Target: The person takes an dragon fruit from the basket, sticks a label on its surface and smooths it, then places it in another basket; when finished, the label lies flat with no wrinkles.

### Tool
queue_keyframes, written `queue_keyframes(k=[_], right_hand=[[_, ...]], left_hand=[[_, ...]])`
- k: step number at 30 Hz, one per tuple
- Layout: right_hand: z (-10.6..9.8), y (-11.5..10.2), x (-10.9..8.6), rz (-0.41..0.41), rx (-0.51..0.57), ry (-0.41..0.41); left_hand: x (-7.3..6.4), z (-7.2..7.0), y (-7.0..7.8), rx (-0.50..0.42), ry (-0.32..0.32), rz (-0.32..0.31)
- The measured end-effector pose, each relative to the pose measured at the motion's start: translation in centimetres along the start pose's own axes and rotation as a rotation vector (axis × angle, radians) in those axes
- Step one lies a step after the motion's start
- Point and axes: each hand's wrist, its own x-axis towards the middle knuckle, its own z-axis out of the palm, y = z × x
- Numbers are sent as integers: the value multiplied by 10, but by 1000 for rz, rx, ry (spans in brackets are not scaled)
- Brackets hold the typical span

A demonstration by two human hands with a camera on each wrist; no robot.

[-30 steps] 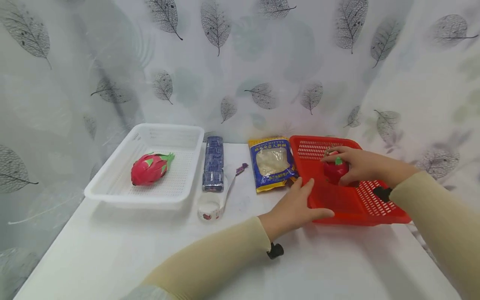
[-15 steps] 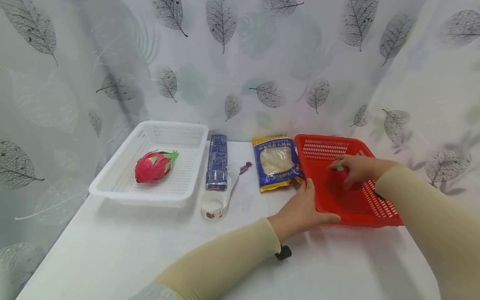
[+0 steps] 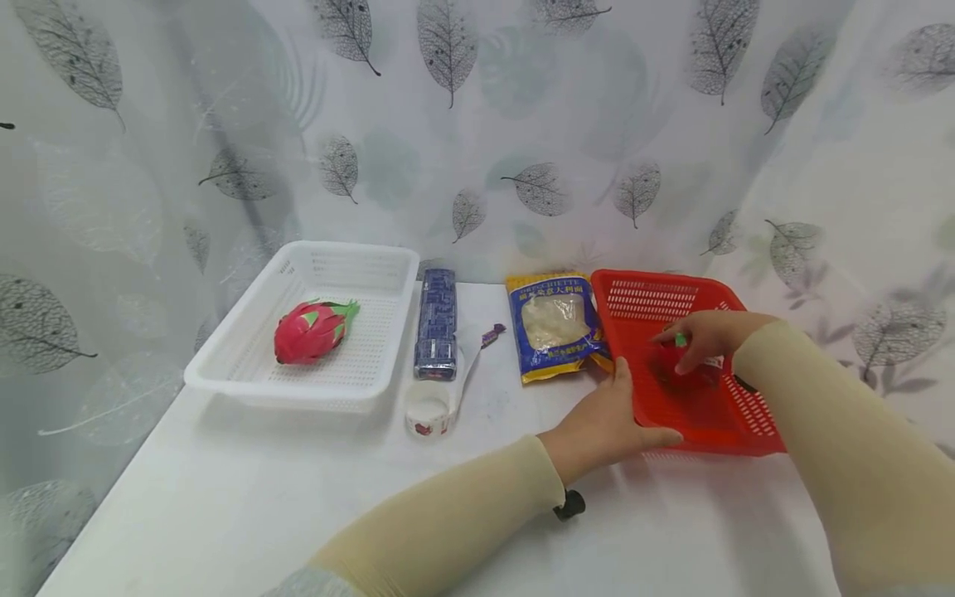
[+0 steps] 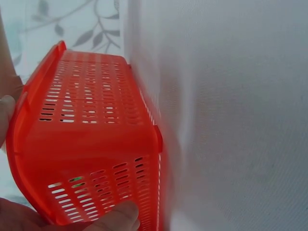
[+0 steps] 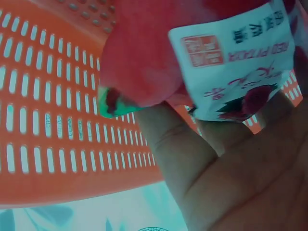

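Note:
Inside the red plastic basket (image 3: 701, 419), my right hand (image 3: 705, 336) reaches down over a dragon fruit and holds it. Seen from the right wrist, the pinkish-red dragon fruit (image 5: 144, 53) carries a white printed label (image 5: 236, 57), with my fingers (image 5: 178, 144) behind and below it. My left hand (image 3: 600, 423) is spread at the basket's near-left corner, thumb by the near rim. In the left wrist view, its fingertips (image 4: 122, 216) rest on the basket's outer slotted wall. The fruit is mostly hidden by my right hand in the head view.
Left of the basket lie a blue-and-yellow pasta bag (image 3: 555, 323), a purple-wrapped lollipop (image 3: 492, 334), a blue packet (image 3: 436, 323) and a tape roll (image 3: 428, 410). A white basket (image 3: 298, 394) with another dragon fruit (image 3: 313, 332) stands at the left.
My right hand has lowered the dragon fruit deeper into the red basket, and less of the fruit shows. My left hand stays by the basket corner. The head view has shifted slightly.

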Motion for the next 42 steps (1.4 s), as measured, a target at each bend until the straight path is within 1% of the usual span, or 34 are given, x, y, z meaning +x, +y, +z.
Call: queue_keyframes(k=[4,7,13,20,27,32,37,39,42], right_hand=[[1,5,2,-1,-107,16],[0,9,5,-26,-206,36],[-2,10,1,-59,-228,57],[-1,7,-6,-67,-267,82],[-1,0,-14,-46,-291,75],[-1,1,-15,-62,-307,84],[2,-3,-20,-41,-300,94],[4,-7,-25,-25,-297,103],[7,-16,-33,-1,-301,127]], left_hand=[[0,1,0,11,3,0],[0,1,0,22,4,-12],[-2,0,4,40,-2,-51],[-5,-2,8,12,-8,-75],[-5,0,10,44,-3,-99],[-5,0,12,67,-1,-107],[-6,0,11,66,-10,-102],[-6,0,10,81,-13,-107],[-6,1,9,134,-11,-119]])
